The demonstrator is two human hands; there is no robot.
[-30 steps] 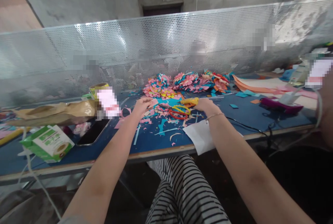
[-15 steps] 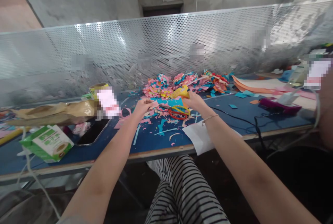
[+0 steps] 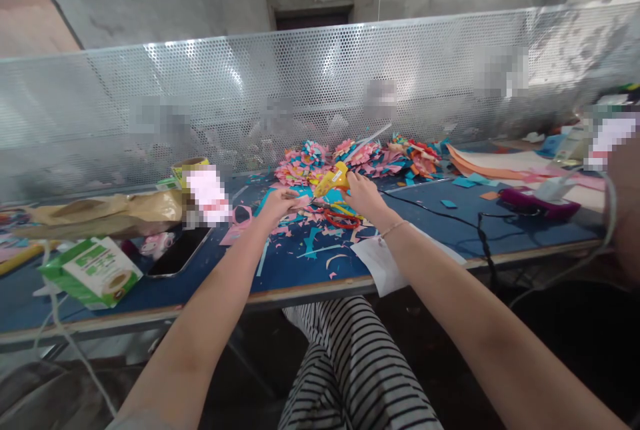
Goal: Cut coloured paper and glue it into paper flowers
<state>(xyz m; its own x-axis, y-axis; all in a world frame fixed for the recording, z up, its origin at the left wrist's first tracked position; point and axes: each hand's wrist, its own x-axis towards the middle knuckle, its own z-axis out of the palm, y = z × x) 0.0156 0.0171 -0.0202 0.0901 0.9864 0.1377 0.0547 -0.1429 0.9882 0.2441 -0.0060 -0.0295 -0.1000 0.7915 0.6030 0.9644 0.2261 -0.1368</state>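
My right hand (image 3: pixel 364 193) grips a yellow glue gun (image 3: pixel 332 181), its nozzle pointing left and down toward my left hand. My left hand (image 3: pixel 280 204) pinches a small pink paper piece (image 3: pixel 301 201) just above the blue table (image 3: pixel 450 217). The gun's black cord (image 3: pixel 450 212) trails right across the table and over the front edge. Red and yellow scissors (image 3: pixel 340 215) lie under my right hand among paper scraps. A heap of pink and blue paper flowers (image 3: pixel 350 160) sits just beyond both hands.
A green carton (image 3: pixel 93 271), a black phone (image 3: pixel 177 253) and a brown paper bag (image 3: pixel 100 213) lie at the left. White paper (image 3: pixel 383 263) hangs over the front edge. A purple tool (image 3: pixel 535 203) and paper sheets (image 3: pixel 500 163) lie at the right. A perforated metal screen (image 3: pixel 320 97) closes the back.
My right hand lifted the glue gun from the table and swung it left toward my left hand; the cord followed. My left hand stayed in place with the pink piece.
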